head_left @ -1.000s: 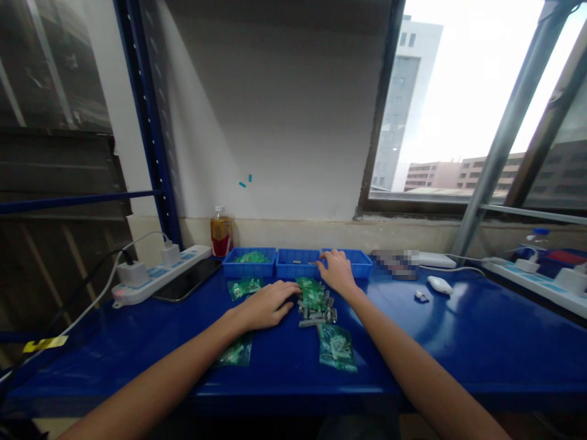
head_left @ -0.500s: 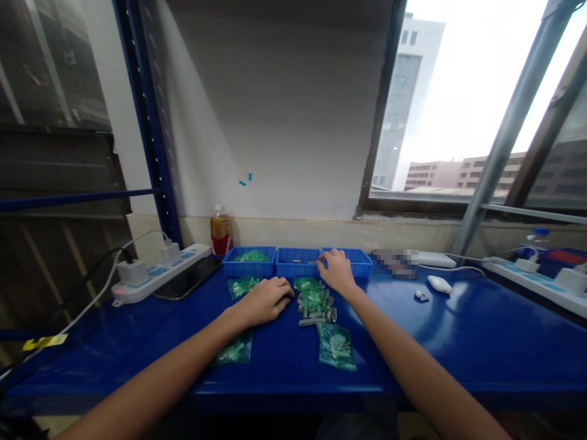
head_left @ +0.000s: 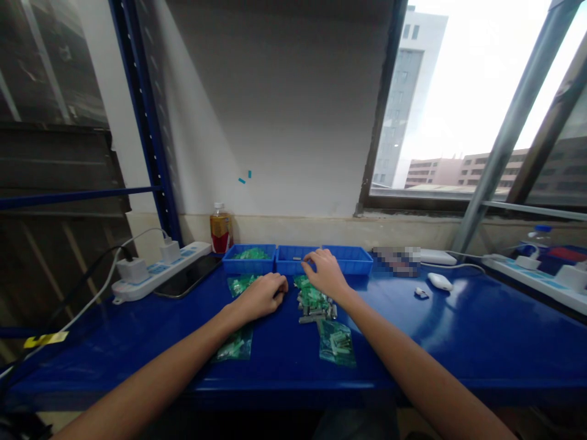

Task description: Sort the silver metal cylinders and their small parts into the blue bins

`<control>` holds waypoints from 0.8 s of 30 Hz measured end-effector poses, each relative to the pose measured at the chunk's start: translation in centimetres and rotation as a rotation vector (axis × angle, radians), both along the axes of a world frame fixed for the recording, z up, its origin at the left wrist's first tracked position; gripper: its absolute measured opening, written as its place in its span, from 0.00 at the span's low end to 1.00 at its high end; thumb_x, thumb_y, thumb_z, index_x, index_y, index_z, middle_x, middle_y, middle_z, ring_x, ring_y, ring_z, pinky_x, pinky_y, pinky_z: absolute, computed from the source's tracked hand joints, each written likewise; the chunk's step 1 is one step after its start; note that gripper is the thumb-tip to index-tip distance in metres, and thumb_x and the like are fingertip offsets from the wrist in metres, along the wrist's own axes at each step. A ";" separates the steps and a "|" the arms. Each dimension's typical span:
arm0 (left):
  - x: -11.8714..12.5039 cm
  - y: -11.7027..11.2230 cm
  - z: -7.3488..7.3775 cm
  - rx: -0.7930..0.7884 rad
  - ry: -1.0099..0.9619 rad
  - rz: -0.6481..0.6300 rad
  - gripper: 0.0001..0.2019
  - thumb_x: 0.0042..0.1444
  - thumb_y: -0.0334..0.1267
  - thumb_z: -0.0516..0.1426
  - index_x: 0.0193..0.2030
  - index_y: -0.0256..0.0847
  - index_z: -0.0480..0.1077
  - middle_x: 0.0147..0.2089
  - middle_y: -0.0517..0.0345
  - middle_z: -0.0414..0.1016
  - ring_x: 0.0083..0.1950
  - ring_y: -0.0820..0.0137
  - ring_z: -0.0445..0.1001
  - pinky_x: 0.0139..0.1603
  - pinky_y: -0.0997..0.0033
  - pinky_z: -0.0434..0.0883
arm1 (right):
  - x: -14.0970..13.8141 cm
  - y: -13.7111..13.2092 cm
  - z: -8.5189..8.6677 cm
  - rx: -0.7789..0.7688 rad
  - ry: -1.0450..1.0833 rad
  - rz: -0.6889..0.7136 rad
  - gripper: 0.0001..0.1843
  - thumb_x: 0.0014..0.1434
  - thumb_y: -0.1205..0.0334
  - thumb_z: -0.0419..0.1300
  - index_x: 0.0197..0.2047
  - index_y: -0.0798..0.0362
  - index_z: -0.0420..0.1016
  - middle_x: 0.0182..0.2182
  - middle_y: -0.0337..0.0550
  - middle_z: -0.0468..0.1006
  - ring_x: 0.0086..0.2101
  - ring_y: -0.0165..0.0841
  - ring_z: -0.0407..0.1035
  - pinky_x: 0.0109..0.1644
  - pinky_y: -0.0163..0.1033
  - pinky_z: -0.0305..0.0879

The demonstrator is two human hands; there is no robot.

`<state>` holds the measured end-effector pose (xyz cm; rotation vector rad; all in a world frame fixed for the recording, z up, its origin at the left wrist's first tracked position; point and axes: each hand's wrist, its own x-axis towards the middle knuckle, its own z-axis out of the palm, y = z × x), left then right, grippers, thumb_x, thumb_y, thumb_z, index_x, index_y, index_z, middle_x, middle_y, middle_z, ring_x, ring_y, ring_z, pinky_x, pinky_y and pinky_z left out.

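**Bench insp.: 2 hands, 3 bins, 3 bags, 1 pile**

Glossy blue table (head_left: 284, 360): 3 rect. blue plastic bins in a row nr rear edge, viz. left bin (head_left: 247, 267), middle bin (head_left: 288, 267), right bin (head_left: 360, 267). Left bin holds 1 heap of small green pcs (head_left: 251, 253); qty uncountable. Middle bin: 1 small pale pc (head_left: 297, 258) visible; remainder part-hidden.

R hand (head_left: 326, 272) over front of middle & right bins, thumb & fingers curved, tips close; cannot tell if anything is held. L hand (head_left: 262, 296) low over table, fingers loosely curled; contents, if any, hidden.

1 pile between hands, approx. mid-table: grey metal cylinders (head_left: 314, 318), several, w/ loose-looking green pcs (head_left: 316, 298) on top; exact nos. n/a.

Clear green plastic bags w/ small parts, 3 noted: rear bag (head_left: 238, 285) just before left bin; front-left bag (head_left: 236, 348) partly behind L forearm, nr front edge; front-right bag (head_left: 338, 343) just before pile, twd front edge.

Rear-left corner area: 1 amber bottle w/ red label (head_left: 221, 227), 1 flat black phone (head_left: 188, 280), 1 white power strip (head_left: 142, 286).
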<state>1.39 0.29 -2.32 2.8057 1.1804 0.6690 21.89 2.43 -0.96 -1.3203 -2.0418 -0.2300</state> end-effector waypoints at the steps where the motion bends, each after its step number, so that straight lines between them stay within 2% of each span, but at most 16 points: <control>1: 0.0 0.0 0.0 0.008 -0.010 -0.002 0.07 0.49 0.26 0.51 0.34 0.40 0.64 0.34 0.56 0.70 0.37 0.67 0.68 0.37 0.70 0.65 | -0.5 -0.3 0.0 -0.003 -0.021 0.052 0.08 0.61 0.60 0.54 0.39 0.53 0.73 0.37 0.45 0.74 0.42 0.36 0.64 0.47 0.40 0.57; 6: -0.2 0.4 0.1 0.095 -0.133 -0.023 0.06 0.52 0.28 0.50 0.36 0.41 0.62 0.37 0.56 0.69 0.39 0.67 0.68 0.41 0.69 0.65 | -2.4 -1.5 -0.4 -0.032 -0.096 0.189 0.10 0.64 0.66 0.49 0.37 0.54 0.72 0.35 0.44 0.76 0.39 0.33 0.67 0.46 0.37 0.58; 11: -0.4 0.6 0.5 0.139 -0.205 -0.029 0.04 0.55 0.30 0.51 0.37 0.41 0.62 0.37 0.56 0.68 0.40 0.67 0.68 0.43 0.68 0.66 | -2.5 -1.5 -0.8 -0.076 -0.114 0.206 0.11 0.66 0.65 0.46 0.37 0.54 0.69 0.34 0.44 0.75 0.38 0.32 0.68 0.44 0.35 0.59; 24: -0.4 0.0 0.8 0.163 -0.220 -0.076 0.02 0.58 0.31 0.49 0.37 0.41 0.61 0.37 0.56 0.67 0.41 0.67 0.66 0.44 0.68 0.65 | -2.7 -1.6 -1.0 -0.110 -0.090 0.198 0.12 0.66 0.65 0.45 0.34 0.54 0.66 0.31 0.43 0.73 0.34 0.32 0.68 0.40 0.34 0.58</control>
